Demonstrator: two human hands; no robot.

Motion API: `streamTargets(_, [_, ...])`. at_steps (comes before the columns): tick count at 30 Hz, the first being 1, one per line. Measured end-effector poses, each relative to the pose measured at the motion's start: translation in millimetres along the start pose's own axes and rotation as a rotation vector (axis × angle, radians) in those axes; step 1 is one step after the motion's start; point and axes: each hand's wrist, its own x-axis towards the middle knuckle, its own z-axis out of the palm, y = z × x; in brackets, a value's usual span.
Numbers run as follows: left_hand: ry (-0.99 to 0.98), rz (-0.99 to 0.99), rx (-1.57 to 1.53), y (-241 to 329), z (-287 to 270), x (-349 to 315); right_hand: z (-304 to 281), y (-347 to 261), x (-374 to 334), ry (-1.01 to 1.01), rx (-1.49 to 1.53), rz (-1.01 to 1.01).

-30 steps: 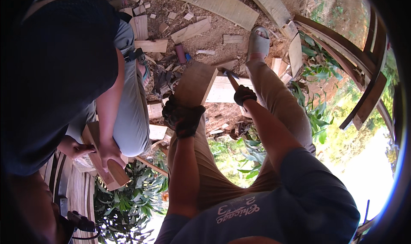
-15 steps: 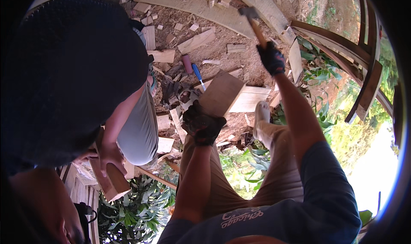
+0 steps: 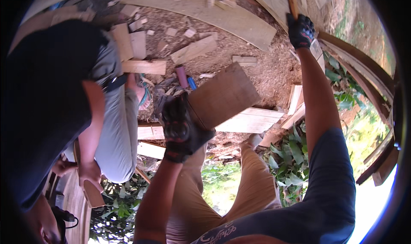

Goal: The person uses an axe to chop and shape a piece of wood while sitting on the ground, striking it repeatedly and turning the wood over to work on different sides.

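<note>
My left hand (image 3: 182,128), in a black glove, grips a flat brown wooden block (image 3: 226,95) by its left side and lower corner, holding it up over the ground in front of my knees. High at the right, my right hand (image 3: 301,31), gloved too, is wrapped round the wooden handle of a hammer (image 3: 293,4). The hammer's head is cut off by the dark rim of the picture. Behind the block, a blue tool handle (image 3: 192,83) pokes out beside a dull red cylinder (image 3: 181,76); the rest of that tool is hidden.
A co-worker in dark clothing (image 3: 51,77) bends close on my left, hands on a wooden piece (image 3: 92,195). Long planks (image 3: 201,13) lie along the far side, among offcuts and sawdust. Curved wooden beams (image 3: 364,60) stand at the right, near leafy plants (image 3: 291,158).
My right hand has lifted the hammer farther up and right, away from the block. The block, still in my left hand, has turned and shows more of its broad face. The co-worker has shifted left.
</note>
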Motion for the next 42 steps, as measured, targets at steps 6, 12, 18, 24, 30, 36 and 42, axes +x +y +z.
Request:
streamTargets(6, [-0.016, 0.213, 0.063, 33, 81, 169, 6, 2, -5, 0.159, 0.031, -0.175])
streamTargets(12, [-0.011, 0.45, 0.224, 52, 154, 269, 13, 11, -5, 0.102, 0.117, -0.18])
streamTargets(18, [-0.034, 0.465, 0.131, 49, 153, 271, 12, 10, -3, 0.084, 0.207, -0.161])
streamTargets(24, [0.396, -0.322, -0.152, -52, 166, 212, 11, 13, -7, 0.039, 0.167, -0.113])
streamTargets(30, [0.261, -1.012, 0.106, -153, 233, 256, 14, 14, -8, 0.062, 0.107, -0.13])
streamTargets(36, [0.948, -0.883, 0.652, -212, 314, 272, 21, 11, -3, 0.201, 0.138, -0.218])
streamTargets(42, [0.982, -0.806, 0.555, -183, 296, 282, 24, 16, -6, 0.149, 0.133, -0.172])
